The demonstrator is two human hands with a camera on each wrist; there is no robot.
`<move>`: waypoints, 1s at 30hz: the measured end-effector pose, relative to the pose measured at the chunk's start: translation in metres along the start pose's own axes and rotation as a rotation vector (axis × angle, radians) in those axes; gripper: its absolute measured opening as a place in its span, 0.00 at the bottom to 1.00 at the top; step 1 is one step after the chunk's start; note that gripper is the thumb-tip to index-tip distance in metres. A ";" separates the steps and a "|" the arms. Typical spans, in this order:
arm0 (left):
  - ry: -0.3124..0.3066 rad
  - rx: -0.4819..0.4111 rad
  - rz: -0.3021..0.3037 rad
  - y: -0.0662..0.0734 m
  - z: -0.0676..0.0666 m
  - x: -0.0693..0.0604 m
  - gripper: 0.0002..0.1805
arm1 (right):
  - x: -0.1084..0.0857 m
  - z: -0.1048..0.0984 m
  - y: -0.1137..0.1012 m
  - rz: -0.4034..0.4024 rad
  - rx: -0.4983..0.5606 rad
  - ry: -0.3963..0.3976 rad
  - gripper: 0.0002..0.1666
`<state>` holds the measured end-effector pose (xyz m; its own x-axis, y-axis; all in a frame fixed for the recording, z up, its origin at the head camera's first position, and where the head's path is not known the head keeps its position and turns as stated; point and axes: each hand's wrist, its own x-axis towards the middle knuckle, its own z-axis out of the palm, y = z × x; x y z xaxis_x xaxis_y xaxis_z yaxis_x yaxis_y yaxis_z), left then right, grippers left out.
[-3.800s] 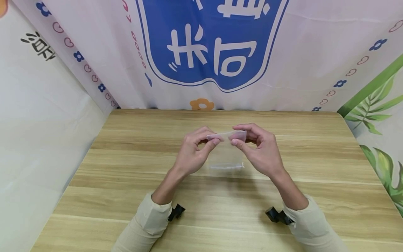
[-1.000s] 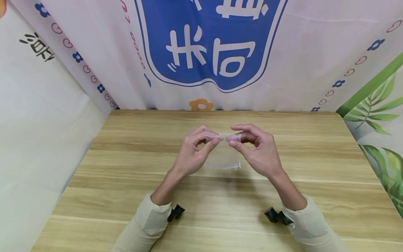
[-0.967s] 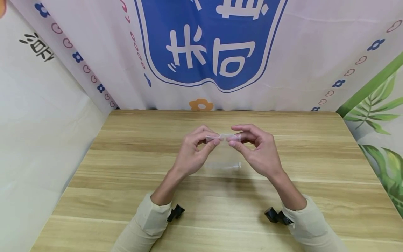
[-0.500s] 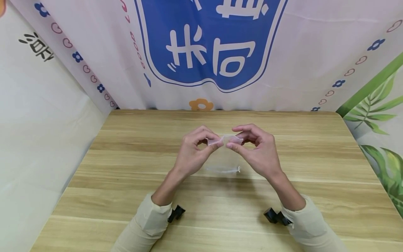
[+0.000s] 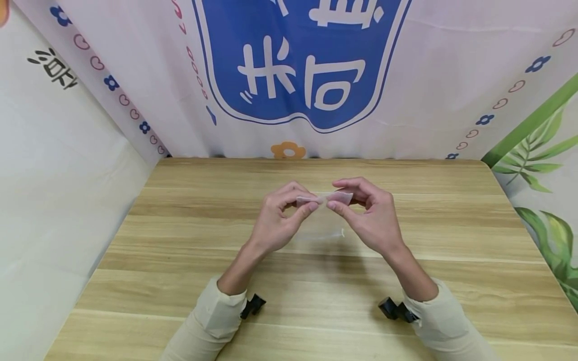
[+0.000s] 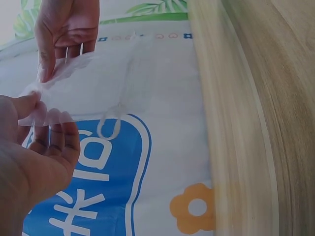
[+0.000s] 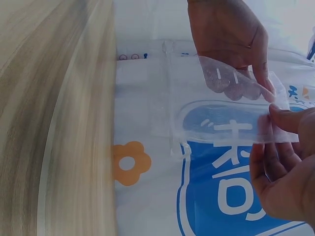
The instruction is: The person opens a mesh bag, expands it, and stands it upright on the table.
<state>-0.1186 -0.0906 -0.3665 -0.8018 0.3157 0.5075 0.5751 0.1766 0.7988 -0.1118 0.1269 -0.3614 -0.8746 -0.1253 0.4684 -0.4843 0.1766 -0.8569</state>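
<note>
Left grip [image 5: 280, 215] is closed to a pinch, thumb against fingers, on one side of the far edge of a clear plastic pouch [image 5: 321, 219]. Between the hands the pouch hangs above the desk [image 5: 180, 250], free end nearer the person; two pinch points probably suit such limp film, which one alone would let fold. Furthest right, the right grip [image 5: 374, 213] pinches the same edge, equally closed, seemingly to steady it.

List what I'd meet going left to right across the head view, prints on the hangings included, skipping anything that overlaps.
Black printed character → left hand → clear plastic bag, pinched between both hands → right hand → large green leaf print.
</note>
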 end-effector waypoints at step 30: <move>0.025 0.031 -0.036 0.001 0.002 0.001 0.03 | -0.001 0.002 -0.002 -0.020 0.009 0.026 0.18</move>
<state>-0.1185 -0.0886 -0.3664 -0.8258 0.2849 0.4866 0.5500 0.2165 0.8066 -0.1095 0.1242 -0.3603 -0.8650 -0.1037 0.4910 -0.5018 0.1660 -0.8489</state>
